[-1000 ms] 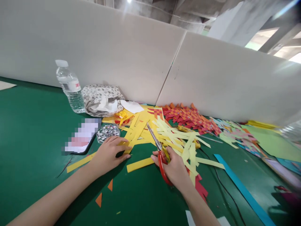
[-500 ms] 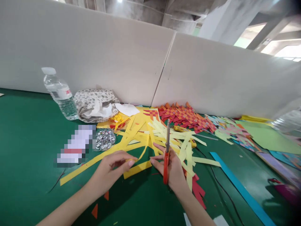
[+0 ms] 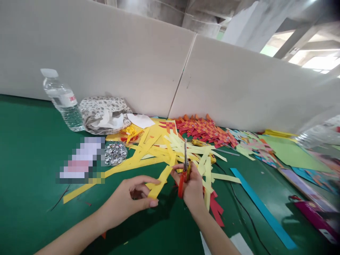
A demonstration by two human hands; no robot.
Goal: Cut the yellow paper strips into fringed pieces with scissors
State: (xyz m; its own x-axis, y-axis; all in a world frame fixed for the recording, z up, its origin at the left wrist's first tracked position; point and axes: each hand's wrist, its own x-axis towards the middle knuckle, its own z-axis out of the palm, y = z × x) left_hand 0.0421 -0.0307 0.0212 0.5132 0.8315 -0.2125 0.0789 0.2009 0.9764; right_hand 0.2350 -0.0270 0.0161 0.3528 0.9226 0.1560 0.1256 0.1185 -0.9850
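My left hand (image 3: 130, 198) pinches a yellow paper strip (image 3: 160, 181) between thumb and fingers, above the green table. My right hand (image 3: 191, 189) is closed round red-handled scissors (image 3: 183, 182), whose blades point away from me. The fingertips of my right hand are at the far end of the yellow strip; whether they grip it I cannot tell. Just beyond the hands lies a loose heap of yellow strips (image 3: 145, 150) and pale yellow-green strips (image 3: 208, 166). One long yellow strip reaches left from the heap.
A water bottle (image 3: 63, 102), a patterned tissue pouch (image 3: 103, 113), a blurred-out phone (image 3: 82, 157) and a bag of googly eyes (image 3: 115, 153) stand left. Woven red-orange paper fish (image 3: 204, 129) lie along the white partition (image 3: 132, 60). A blue strip (image 3: 261, 205) and a purple tool (image 3: 313, 216) are right.
My left hand has picked up a yellow strip, and both hands have brought it up between them. The scissors have swung from pointing left to pointing straight ahead. The view has shifted slightly right.
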